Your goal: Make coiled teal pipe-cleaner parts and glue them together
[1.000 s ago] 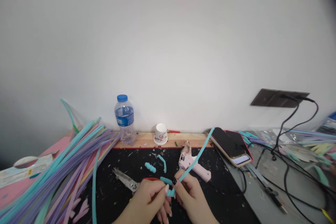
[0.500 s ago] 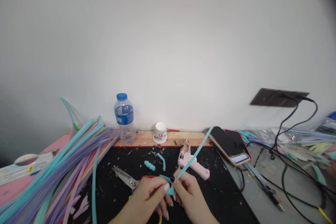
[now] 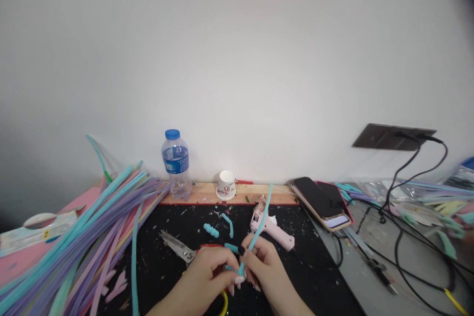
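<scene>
A turquoise pipe cleaner runs up out of my fingers, its upper end reaching in front of the pink glue gun. My left hand is closed, pinching the lower, bent end of it. Closed on the same stem just above is my right hand, thumb against fingers. Scissors lie open beside my left hand, which partly hides their red and yellow handles. Beyond my hands lie a coiled turquoise piece, a short bent piece and another short turquoise piece.
Many coloured pipe cleaners are heaped at left. A water bottle and a paper cup stand by the wall. Phones lie to the right, near black cables from a wall socket. The black mat carries scraps.
The pipe cleaner's free end has swung left and now stands more upright. My left hand has shifted slightly left and down, and more of the yellow scissor handle shows.
</scene>
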### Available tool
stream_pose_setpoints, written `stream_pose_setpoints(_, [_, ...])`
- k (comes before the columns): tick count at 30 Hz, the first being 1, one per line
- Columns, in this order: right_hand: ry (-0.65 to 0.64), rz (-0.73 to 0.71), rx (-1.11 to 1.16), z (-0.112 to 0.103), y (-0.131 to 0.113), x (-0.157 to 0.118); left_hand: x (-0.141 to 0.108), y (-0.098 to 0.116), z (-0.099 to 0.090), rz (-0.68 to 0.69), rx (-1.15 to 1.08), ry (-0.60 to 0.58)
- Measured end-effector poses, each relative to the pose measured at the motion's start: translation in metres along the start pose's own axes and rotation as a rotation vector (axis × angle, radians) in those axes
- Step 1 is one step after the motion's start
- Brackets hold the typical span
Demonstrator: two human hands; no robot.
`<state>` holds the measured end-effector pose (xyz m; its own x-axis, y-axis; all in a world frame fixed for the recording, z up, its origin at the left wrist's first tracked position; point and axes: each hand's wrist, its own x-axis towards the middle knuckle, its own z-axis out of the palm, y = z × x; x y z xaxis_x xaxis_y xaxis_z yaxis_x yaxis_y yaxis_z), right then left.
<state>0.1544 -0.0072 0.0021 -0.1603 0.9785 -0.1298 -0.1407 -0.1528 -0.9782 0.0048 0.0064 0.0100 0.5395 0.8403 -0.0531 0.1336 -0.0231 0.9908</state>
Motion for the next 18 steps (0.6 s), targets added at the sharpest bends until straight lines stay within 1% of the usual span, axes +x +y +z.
stream_pose_setpoints(3, [-0.013, 0.115, 0.248, 0.001, -0.003, 0.001, 0.001, -0.003, 0.003, -0.040, -0.195, -0.024])
stream_pose_setpoints(6, [-0.023, 0.152, 0.386, 0.000, -0.005, 0.001, 0.001, -0.005, 0.002, -0.038, -0.305, -0.015])
stream_pose_setpoints(8, [-0.022, 0.135, 0.433, -0.002, -0.005, 0.001, 0.001, -0.002, -0.001, -0.019, -0.256, -0.015])
stream_pose_setpoints(9, [-0.018, 0.123, 0.451, -0.003, -0.005, 0.001, 0.001, 0.001, -0.002, 0.010, -0.181, -0.013])
stream_pose_setpoints(11, [-0.009, 0.107, 0.475, -0.005, -0.004, 0.002, 0.001, 0.007, -0.005, 0.123, 0.042, -0.031])
stream_pose_setpoints(13, [-0.006, 0.103, 0.472, -0.006, -0.003, 0.002, 0.000, 0.011, -0.006, 0.162, 0.173, -0.009])
stream_pose_setpoints(15, [-0.006, 0.108, 0.450, -0.005, -0.002, 0.001, -0.001, 0.012, -0.004, 0.122, 0.216, 0.023])
stream_pose_setpoints(18, [0.014, 0.116, 0.399, -0.003, -0.002, 0.001, -0.003, 0.009, 0.000, 0.024, 0.149, 0.040])
